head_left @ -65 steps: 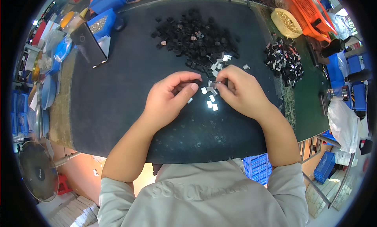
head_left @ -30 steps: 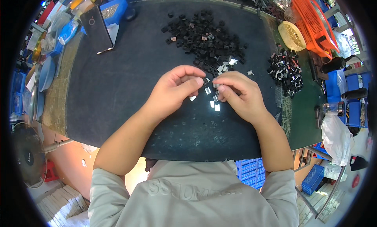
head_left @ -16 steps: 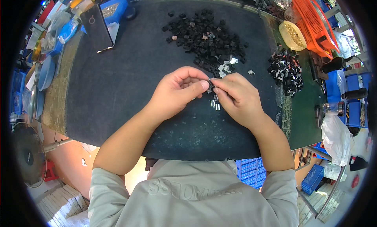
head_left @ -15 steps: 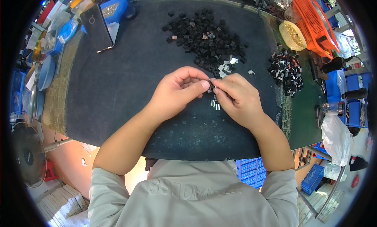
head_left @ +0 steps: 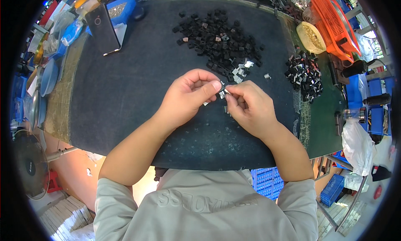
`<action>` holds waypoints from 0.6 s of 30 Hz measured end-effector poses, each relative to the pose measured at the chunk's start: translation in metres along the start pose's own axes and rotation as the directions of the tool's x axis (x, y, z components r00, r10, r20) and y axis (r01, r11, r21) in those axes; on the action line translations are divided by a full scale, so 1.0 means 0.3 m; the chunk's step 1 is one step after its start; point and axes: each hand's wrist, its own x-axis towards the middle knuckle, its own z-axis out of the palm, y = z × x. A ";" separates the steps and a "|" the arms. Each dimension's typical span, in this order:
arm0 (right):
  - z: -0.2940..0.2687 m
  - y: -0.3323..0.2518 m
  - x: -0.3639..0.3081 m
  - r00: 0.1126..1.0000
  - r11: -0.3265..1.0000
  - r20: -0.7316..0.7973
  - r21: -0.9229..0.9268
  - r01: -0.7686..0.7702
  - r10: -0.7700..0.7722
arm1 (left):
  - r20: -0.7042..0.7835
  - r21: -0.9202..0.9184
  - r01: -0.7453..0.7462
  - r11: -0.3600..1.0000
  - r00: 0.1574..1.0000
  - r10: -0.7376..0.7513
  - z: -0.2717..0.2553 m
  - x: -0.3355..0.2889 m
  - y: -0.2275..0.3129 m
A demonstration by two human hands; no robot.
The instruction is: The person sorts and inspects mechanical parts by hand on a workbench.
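My left hand (head_left: 188,95) is closed, thumb against forefinger, on a small part at its fingertips, largely hidden by them. Facing it, my right hand (head_left: 254,107) pinches a small shiny metal clip (head_left: 222,94), and the two hands' fingertips nearly meet. Another bit of silver metal (head_left: 206,103) peeks out below my left fingers. One more metal clip (head_left: 226,109) lies on the mat beside my right thumb. Just beyond the hands is a little group of silver clips (head_left: 239,72), at the near edge of a heap of small black plastic parts (head_left: 221,40).
A dark mat (head_left: 125,95) covers the table. To the right lies a pile of black parts with metal in them (head_left: 305,76). Behind it are a cream bowl (head_left: 311,37) and an orange basket (head_left: 332,24). A phone (head_left: 102,28) leans upright at the far left.
Silver metal now shows between my fingertips, where a dark part was visible before. My right hand has shifted slightly, and fewer clips are visible on the mat beside its thumb.
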 end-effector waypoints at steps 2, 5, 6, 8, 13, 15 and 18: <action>0.005 -0.001 -0.005 1.000 1.000 -0.005 0.006 0.017 -0.017 | 0.004 -0.013 -0.009 1.000 1.000 0.009 0.006 -0.006 -0.007; 0.003 -0.004 -0.007 1.000 1.000 -0.007 0.001 0.016 -0.016 | 0.006 0.032 -0.026 0.999 1.000 0.026 0.011 -0.010 0.001; 0.003 -0.002 -0.008 1.000 1.000 -0.007 0.000 0.015 -0.015 | 0.006 0.031 -0.025 0.999 1.000 0.025 0.013 -0.009 0.001; 0.004 0.000 -0.008 1.000 1.000 0.004 0.019 0.017 -0.017 | -0.008 0.088 -0.055 0.995 0.998 0.056 0.017 -0.007 0.002; 0.010 -0.006 0.004 1.000 1.000 0.011 -0.022 0.003 -0.003 | 0.010 0.175 -0.065 0.982 0.998 0.064 0.004 -0.004 0.002; 0.007 -0.006 0.010 1.000 0.999 0.006 -0.043 -0.002 0.002 | 0.034 0.209 -0.069 0.976 0.997 0.063 0.006 0.004 0.005; -0.001 -0.015 0.011 0.999 0.999 0.043 0.033 -0.032 0.030 | 0.063 0.069 0.009 0.998 0.998 -0.013 -0.004 0.003 0.000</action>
